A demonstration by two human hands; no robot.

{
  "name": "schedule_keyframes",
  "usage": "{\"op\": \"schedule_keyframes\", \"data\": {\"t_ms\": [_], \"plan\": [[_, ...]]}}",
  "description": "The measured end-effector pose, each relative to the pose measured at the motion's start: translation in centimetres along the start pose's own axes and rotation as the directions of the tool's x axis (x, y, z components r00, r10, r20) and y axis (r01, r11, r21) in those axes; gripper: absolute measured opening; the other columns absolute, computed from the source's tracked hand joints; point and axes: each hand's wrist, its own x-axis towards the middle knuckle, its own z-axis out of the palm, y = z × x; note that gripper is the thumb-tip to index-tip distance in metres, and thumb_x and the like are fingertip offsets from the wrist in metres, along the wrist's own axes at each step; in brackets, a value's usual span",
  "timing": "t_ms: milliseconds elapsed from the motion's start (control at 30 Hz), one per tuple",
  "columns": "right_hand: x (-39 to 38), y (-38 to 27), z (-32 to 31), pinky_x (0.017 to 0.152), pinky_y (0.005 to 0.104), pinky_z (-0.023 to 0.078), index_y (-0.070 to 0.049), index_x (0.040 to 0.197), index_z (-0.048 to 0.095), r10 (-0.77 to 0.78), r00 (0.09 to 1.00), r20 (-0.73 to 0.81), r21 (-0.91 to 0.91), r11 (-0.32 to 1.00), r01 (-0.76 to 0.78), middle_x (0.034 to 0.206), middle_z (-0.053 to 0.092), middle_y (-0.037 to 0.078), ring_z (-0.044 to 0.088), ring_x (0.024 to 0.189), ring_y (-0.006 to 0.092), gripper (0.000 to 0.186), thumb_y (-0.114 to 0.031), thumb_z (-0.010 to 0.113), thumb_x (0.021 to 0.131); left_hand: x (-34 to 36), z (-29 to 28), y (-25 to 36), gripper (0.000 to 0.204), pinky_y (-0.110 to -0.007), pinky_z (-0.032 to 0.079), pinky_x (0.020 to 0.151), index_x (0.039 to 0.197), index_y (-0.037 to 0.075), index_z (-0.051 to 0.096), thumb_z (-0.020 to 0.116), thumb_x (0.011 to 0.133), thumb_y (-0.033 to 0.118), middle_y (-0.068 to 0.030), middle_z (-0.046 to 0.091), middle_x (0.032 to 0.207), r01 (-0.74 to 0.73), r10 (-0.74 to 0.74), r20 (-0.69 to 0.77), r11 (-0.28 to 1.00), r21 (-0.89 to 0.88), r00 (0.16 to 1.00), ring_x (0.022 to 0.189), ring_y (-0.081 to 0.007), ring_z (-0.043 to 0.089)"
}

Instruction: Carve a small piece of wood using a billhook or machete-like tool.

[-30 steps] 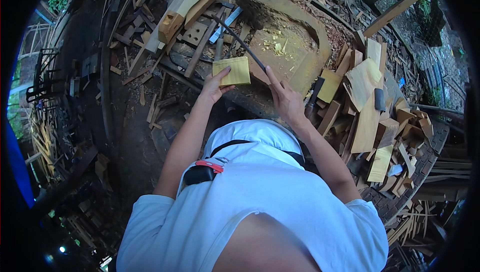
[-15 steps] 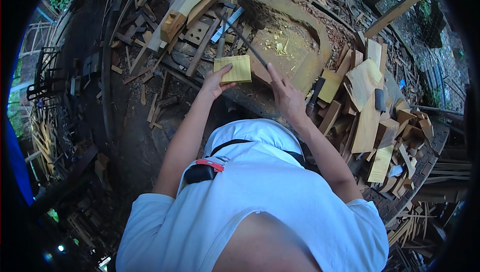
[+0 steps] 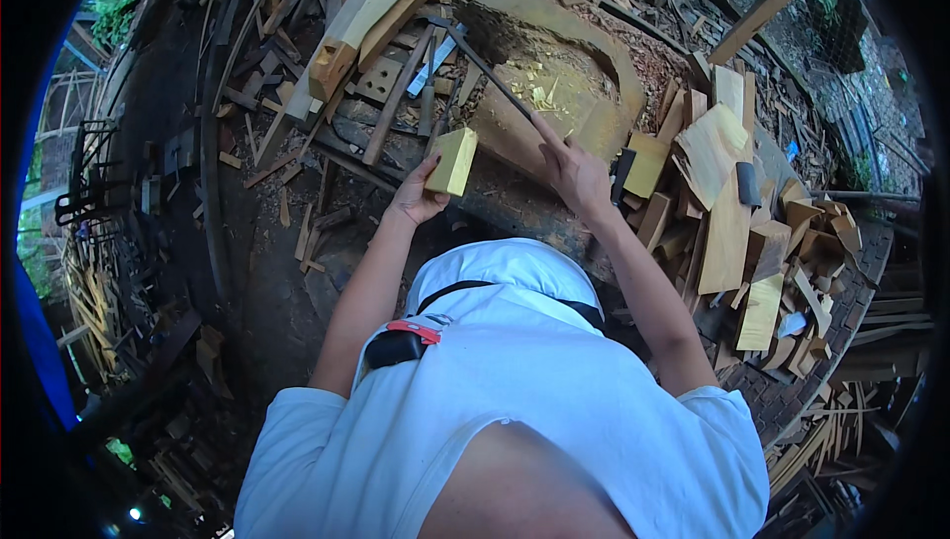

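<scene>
My left hand (image 3: pixel 420 199) grips a small yellow wooden block (image 3: pixel 453 163) by its left side, thumb and fingers around the edge. The block is tilted, so a broad face and a narrower side show. In my right hand (image 3: pixel 580 181) is the lower end of a long, thin, dark-handled tool (image 3: pixel 489 73), which looks like an adze. Its shaft slants away to the far left and ends in a small dark head. Tool and block are apart. Beyond my hands lies a broad, hollowed wooden work block (image 3: pixel 505 138) with yellow shavings (image 3: pixel 541 96) on it.
Chisel-like hand tools (image 3: pixel 427 108) and a pale blue strip (image 3: pixel 431 62) lie left of the work block. Long beams (image 3: pixel 371 9) rest at the far left. A pile of boards and offcuts (image 3: pixel 727 222) stands at the right, with a dark cylinder (image 3: pixel 749 185) on it.
My left hand has turned the block from lying broadside to a steeper tilt and brought it slightly nearer. My right hand has shifted a little right with the tool.
</scene>
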Motion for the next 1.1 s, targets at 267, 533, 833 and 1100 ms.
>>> {"op": "schedule_keyframes", "data": {"t_ms": [267,533,833,1100], "plan": [[3.5,1.7,0.8,0.069,0.0406,0.051,-0.019,0.131,0.057,-0.254,0.954,-0.161,-0.345,0.92,0.186,0.093,0.06,0.015,0.062,0.079,0.0314,0.04,-0.02,0.06,0.092,-0.1,1.0,0.0,0.042,-0.026,0.059,0.061,0.115,0.01,0.061,0.077,0.082,0.03,-0.002,0.07,0.1,-0.024,0.023,0.008,0.994,0.103,1.0,0.084,-0.0134,0.07],[1.6,-7.3,-1.8,0.073,0.0302,0.051,-0.003,0.107,0.067,-0.049,0.981,-0.185,0.618,0.77,0.155,0.094,0.063,0.011,0.065,0.081,0.0216,0.022,-0.006,0.067,0.086,-1.4,4.4,0.3,0.046,-0.021,0.052,0.048,0.12,0.008,0.057,0.074,0.085,0.034,-0.0017,0.068,0.097,-0.004,-0.005,0.041,0.975,0.223,0.999,0.078,-0.0108,0.069],[0.0,-6.7,-1.5,0.071,0.0363,0.05,-0.003,0.097,0.06,-0.258,0.929,-0.264,0.277,0.902,0.33,0.087,0.056,0.015,0.061,0.083,0.032,0.014,-0.002,0.065,0.084,-0.5,4.1,-0.6,0.045,-0.022,0.053,0.047,0.12,0.009,0.057,0.072,0.087,0.034,-0.0022,0.068,0.097,-0.081,0.112,0.232,0.987,-0.14,0.966,0.079,-0.011,0.068],[2.0,-7.9,-4.3,0.082,0.026,0.048,0.0,0.107,0.062,0.069,0.994,-0.08,0.801,0.598,0.023,0.099,0.063,0.004,0.06,0.091,0.0113,0.018,-0.011,0.063,0.093,-1.9,6.3,0.7,0.054,-0.035,0.057,0.089,0.13,0.002,0.05,0.071,0.088,0.029,-0.0106,0.064,0.116,-0.085,0.063,0.293,0.994,0.063,0.954,0.103,-0.0197,0.066]]}}
